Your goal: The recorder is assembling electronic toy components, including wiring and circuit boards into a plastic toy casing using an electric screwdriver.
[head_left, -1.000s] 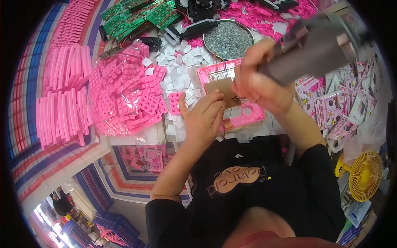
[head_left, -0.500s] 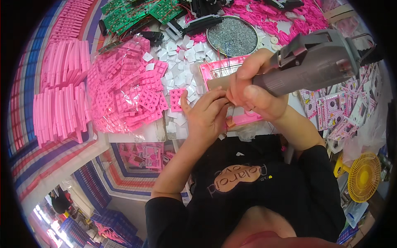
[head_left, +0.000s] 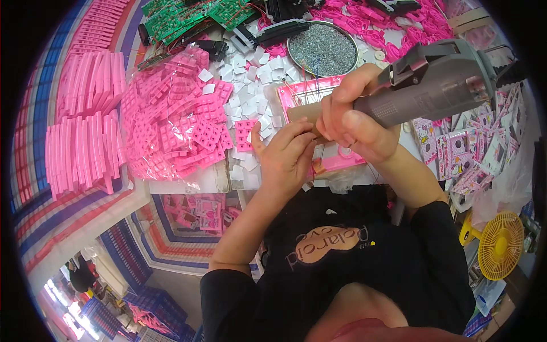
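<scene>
My right hand (head_left: 362,114) is wrapped round a grey electric screwdriver (head_left: 427,94), held at a slant with its cable end at upper right. The tool's tip is hidden behind my fingers. Close against it, my left hand (head_left: 288,151) has its thumb and fingertips drawn together in a pinch, little finger spread away; what they hold cannot be made out. Under both hands lies a pink plastic casing (head_left: 342,162) with a brown board (head_left: 302,112) and thin wires rising from it. Beside my left little finger sits a small pink keypad (head_left: 245,135).
A round tray (head_left: 356,50) of small metal screws stands behind the casing. White square pieces (head_left: 268,74) are scattered leftward, by a bag of pink keypads (head_left: 176,119). Green circuit boards (head_left: 194,23) are piled at the back, printed packs (head_left: 458,151) at right. A yellow fan (head_left: 501,245) stands lower right.
Both hands stay at the casing, and the screwdriver keeps nearly the same slant, shifted very slightly right. The whole view has moved a little; nothing has been let go.
</scene>
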{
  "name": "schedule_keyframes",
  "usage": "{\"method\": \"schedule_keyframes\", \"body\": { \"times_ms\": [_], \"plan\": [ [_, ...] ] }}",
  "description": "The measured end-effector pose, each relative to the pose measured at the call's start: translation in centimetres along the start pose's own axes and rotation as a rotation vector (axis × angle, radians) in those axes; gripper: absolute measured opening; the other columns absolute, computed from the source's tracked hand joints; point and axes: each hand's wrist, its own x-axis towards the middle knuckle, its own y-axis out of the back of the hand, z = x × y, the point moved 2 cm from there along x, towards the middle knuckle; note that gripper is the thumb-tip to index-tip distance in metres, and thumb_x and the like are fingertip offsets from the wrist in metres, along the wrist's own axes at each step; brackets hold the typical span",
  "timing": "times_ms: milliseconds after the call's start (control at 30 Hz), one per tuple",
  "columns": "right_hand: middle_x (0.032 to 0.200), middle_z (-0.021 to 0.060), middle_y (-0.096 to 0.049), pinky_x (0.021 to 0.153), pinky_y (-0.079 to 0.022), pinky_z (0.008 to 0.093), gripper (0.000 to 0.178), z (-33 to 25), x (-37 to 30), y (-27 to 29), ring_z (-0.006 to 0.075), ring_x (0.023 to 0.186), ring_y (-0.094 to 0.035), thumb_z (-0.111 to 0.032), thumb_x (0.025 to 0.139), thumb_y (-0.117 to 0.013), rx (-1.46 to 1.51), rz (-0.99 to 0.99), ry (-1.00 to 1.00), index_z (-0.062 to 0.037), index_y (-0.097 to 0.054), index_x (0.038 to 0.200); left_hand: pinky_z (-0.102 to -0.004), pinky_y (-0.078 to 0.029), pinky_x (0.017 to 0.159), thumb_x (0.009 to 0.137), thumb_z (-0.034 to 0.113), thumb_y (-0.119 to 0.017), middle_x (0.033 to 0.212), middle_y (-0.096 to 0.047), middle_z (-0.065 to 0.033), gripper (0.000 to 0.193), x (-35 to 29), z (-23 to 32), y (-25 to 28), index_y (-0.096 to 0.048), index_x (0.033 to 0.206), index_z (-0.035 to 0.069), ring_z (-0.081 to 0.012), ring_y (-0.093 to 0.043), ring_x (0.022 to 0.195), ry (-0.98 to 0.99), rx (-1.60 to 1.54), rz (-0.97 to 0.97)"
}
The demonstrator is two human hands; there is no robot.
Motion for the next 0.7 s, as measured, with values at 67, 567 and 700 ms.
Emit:
{"method": "schedule_keyframes", "body": {
  "times_ms": [67,567,700],
  "plan": [
    [0.068,0.0037,-0.051,0.051,-0.040,0.0269,0.026,0.0,0.2,-0.1,0.0101,0.055,-0.048,-0.010,0.093,-0.064,-0.062,-0.061,0.008,-0.0035,-0.050,0.115,-0.0561,-0.011,0.114,0.087,0.011,-0.072,0.112,-0.069,0.0009,0.014,0.0,0.0,0.1,-0.070,0.100,0.014,-0.0165,-0.067,0.110,0.001,0.013,-0.004],
    [0.077,0.0089,-0.060,0.053,-0.047,0.0266,0.018,-0.7,1.9,2.0,0.0110,0.058,-0.056,0.004,0.090,-0.059,-0.541,0.063,0.062,0.0002,-0.051,0.105,-0.0459,-0.027,0.110,0.083,0.010,-0.073,0.110,-0.074,-0.0031,0.009,1.0,0.9,0.6,-0.066,0.077,0.009,-0.0171,-0.070,0.108,-0.112,0.158,-0.030],
    [0.078,0.0085,-0.060,0.053,-0.046,0.0274,0.020,0.6,1.8,2.0,0.0114,0.056,-0.053,0.003,0.089,-0.062,-0.588,0.035,0.109,0.0001,-0.052,0.105,-0.0421,-0.034,0.101,0.082,0.010,-0.072,0.109,-0.073,-0.0038,0.014,1.3,0.9,0.6,-0.062,0.073,0.008,-0.0185,-0.070,0.100,-0.132,0.155,-0.014]
  ]
}}
